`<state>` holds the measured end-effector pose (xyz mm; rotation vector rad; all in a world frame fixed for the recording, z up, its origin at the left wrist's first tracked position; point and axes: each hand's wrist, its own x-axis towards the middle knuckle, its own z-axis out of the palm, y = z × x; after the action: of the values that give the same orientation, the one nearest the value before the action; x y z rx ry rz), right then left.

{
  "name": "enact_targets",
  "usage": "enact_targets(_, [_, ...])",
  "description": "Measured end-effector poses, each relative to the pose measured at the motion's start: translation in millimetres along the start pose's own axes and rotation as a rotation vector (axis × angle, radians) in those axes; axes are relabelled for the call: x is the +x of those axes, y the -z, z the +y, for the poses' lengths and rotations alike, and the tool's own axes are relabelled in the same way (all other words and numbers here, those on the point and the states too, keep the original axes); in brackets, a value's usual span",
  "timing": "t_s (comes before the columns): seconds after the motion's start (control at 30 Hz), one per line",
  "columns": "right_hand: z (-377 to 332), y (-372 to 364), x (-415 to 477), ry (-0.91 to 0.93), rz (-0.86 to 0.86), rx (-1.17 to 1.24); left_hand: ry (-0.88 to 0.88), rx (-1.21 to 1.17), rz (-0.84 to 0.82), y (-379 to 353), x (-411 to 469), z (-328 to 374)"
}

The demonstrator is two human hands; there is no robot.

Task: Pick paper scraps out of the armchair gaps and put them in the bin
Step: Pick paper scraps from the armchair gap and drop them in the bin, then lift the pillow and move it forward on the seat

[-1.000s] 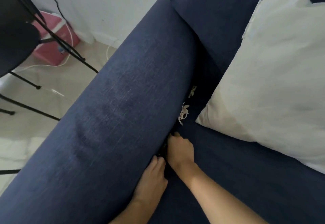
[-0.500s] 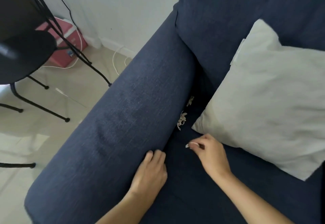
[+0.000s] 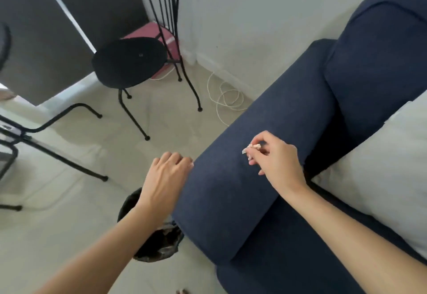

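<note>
On the pale smooth floor stands a round bin (image 3: 157,245) with a crinkled dark liner. The left hand (image 3: 164,178), loosely curled and empty, hovers over it. The right hand (image 3: 275,159) pinches a small white paper scrap (image 3: 250,147) above the rounded navy woven armrest (image 3: 242,178).

right hand (image 3: 278,160) pinching paper scrap (image 3: 252,147), above armrest (image 3: 261,155)
</note>
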<state>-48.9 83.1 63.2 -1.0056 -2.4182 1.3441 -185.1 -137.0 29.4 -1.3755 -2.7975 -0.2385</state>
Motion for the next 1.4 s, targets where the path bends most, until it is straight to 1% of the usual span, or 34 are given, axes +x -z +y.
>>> enact_targets(0.17, [-58.3,-109.2,-18.4,0.097,-0.167,-0.076,0.203,0.017,-0.204,-14.4,-70.6,-94.4])
enact_targets(0.33, [-78.0,-204.9,-33.7,0.130,-0.289,-0.206,0.409,-0.118,-0.222,-55.5,-125.1,-139.1])
enact_targets(0.5, [-69.4,-278.6,-50.6,0.041,-0.351,-0.280,0.524,-0.304,-0.274,-99.2,-156.5,-163.9])
enact_targets(0.57, [-63.0,-298.8,-54.4,0.022,-0.376,-0.305,0.530,-0.358,-0.341,-111.0,-164.8,-173.8])
enact_targets(0.67, [-56.0,-317.0,-57.3,-0.009,-0.398,-0.375,0.504,-0.309,-0.433,-111.4,-173.3,-185.3])
enact_targets(0.77, [-48.6,-330.4,-56.8,-0.040,-0.440,-0.441,0.517,-0.266,-0.503,-100.1,-177.3,-198.6])
enact_targets(0.8, [-46.3,-333.8,-55.8,-0.057,-0.484,-0.466,0.519,-0.258,-0.512,-96.3,-178.4,-203.7])
enact_targets(0.9, [-44.0,-339.5,-49.1,-0.145,-0.690,-0.493,0.542,-0.269,-0.519,-85.8,-179.4,-218.3])
enact_targets(0.93, [-45.7,-338.3,-47.0,-0.161,-0.722,-0.501,0.538,-0.260,-0.515,-81.8,-178.4,-221.3])
enact_targets(1.0, [-52.5,-330.8,-43.2,-0.153,-0.709,-0.490,0.526,-0.245,-0.487,-73.9,-173.3,-225.1])
enact_targets(1.07, [-65.1,-317.3,-40.3,-0.126,-0.681,-0.429,0.509,-0.240,-0.445,-64.9,-163.5,-224.4])
enact_targets(1.17, [-86.7,-285.0,-37.8,0.010,-0.622,-0.347,0.468,-0.254,-0.398,-51.1,-139.6,-211.9])
enact_targets(1.23, [-92.8,-257.6,-34.4,0.134,-0.496,-0.356,0.421,-0.285,-0.366,-41.1,-116.9,-195.6])
enact_targets(1.3, [-89.3,-225.1,-29.4,0.215,-0.345,-0.441,0.356,-0.304,-0.327,-28.7,-89.5,-172.3])
enact_targets(1.4, [-69.7,-164.0,-20.5,0.195,-0.214,-0.527,0.272,-0.343,-0.273,-9.1,-44.4,-121.7])
